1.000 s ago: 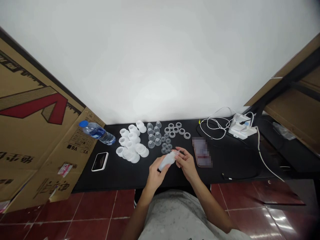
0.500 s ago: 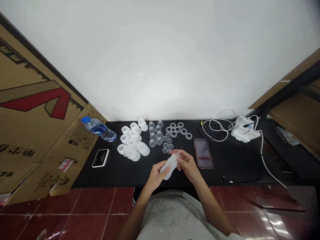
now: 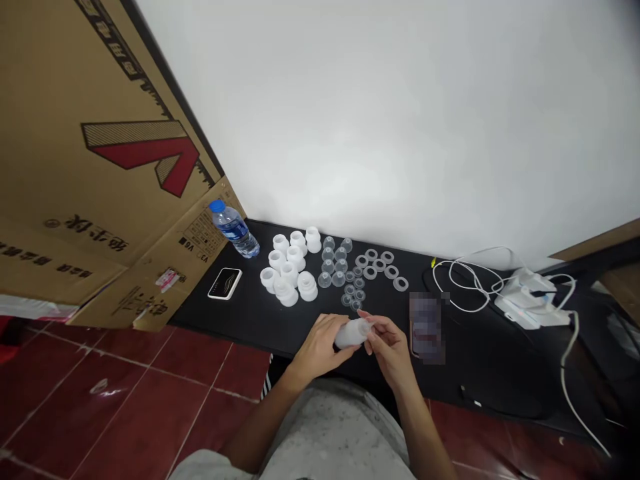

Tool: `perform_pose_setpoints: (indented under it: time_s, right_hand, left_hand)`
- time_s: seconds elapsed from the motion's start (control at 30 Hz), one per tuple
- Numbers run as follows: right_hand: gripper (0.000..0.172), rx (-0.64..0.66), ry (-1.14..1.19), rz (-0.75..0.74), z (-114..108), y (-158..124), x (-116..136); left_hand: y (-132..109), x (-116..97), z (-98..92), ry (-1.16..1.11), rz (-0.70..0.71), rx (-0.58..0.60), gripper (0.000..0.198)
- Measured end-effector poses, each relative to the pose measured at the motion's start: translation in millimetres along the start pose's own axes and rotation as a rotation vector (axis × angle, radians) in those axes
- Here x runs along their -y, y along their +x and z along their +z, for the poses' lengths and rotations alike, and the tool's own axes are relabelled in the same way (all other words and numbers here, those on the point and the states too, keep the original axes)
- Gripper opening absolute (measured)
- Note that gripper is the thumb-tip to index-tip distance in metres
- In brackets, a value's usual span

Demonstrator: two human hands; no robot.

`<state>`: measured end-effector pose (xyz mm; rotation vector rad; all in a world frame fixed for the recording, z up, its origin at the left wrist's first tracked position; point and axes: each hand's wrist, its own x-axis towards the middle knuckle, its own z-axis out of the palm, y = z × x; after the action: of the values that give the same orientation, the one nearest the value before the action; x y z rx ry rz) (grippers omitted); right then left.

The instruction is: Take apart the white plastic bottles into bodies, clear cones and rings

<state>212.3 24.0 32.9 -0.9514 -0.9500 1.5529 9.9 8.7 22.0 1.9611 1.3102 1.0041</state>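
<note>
My left hand [image 3: 320, 347] is wrapped round a small white plastic bottle [image 3: 351, 333], held on its side over the front edge of the black table [image 3: 240, 317]. My right hand [image 3: 390, 343] has its fingers closed on the bottle's right end. Just behind the hands lie several white plastic caps [image 3: 290, 277], several clear small cups [image 3: 334, 263] and several translucent rings [image 3: 379, 265], grouped on the table.
A water bottle with a blue cap [image 3: 234, 230] lies at the table's back left beside a large cardboard box [image 3: 100, 167]. A phone [image 3: 225, 283] lies near it, and another phone [image 3: 426, 327] right of my hands. White cables and a charger [image 3: 520, 293] sit at the right.
The view has swung left and tilted. My hands have turned the white bottle more level and drawn it slightly nearer the table's front edge; both hands stay on it.
</note>
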Motion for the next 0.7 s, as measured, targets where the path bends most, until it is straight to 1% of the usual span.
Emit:
perform_pose_setpoints:
  time_s: [0.07,0.1,0.17,0.2,0.27,0.3,0.37,0.43,0.5,0.57,0.63,0.7]
  right_hand:
    - [0.037,0.032,-0.009,0.002,1.2,2.3,2.0]
    - [0.041,0.024,-0.04,0.002,1.0,5.7,2.5]
    - [0.046,-0.032,-0.186,-0.026,-0.5,17.1,3.2]
    - [0.045,-0.069,-0.297,-0.065,-1.4,25.0,3.7]
    - [0.034,-0.117,-0.556,-0.195,-1.8,43.8,5.7]
    - [0.029,-0.116,-0.685,-0.274,-0.6,54.1,7.3]
    - [0.023,-0.062,-0.916,-0.417,5.5,74.7,11.1]
    - [0.024,-0.018,-1.124,-0.507,16.3,93.8,14.8]
    - [0.027,-0.031,-1.324,-0.541,29.6,110.1,17.0]
    - [0.028,-0.056,-1.486,-0.539,42.4,123.2,16.8]
    - [0.025,-0.049,-1.589,-0.517,52.6,133.4,14.2]
    - [0.021,-0.016,-1.642,-0.489,59.1,140.9,10.1]
  left_hand:
    - [-4.2,3.1,1.2,-0.083,-0.069,-0.01,0.038]
    - [-6.5,5.6,2.8,-0.133,-0.109,-0.02,0.034]
    - [-10.8,11.8,7.8,-0.256,-0.184,-0.062,0.03]
    - [-12.5,15.1,10.7,-0.326,-0.219,-0.094,0.03]
    - [-14.2,20.6,16.1,-0.475,-0.284,-0.158,0.034]
    - [-14.0,22.6,18.0,-0.545,-0.316,-0.179,0.038]
    - [-11.4,24.6,19.7,-0.656,-0.37,-0.199,0.048]
    - [-7.6,24.9,19.2,-0.737,-0.413,-0.202,0.056]
    - [-4.3,24.9,18.2,-0.802,-0.439,-0.204,0.061]
    - [-2.9,25.4,17.9,-0.851,-0.443,-0.212,0.061]
    - [-3.1,26.4,18.6,-0.884,-0.435,-0.224,0.061]
    - [-4.0,27.5,19.7,-0.904,-0.433,-0.239,0.061]
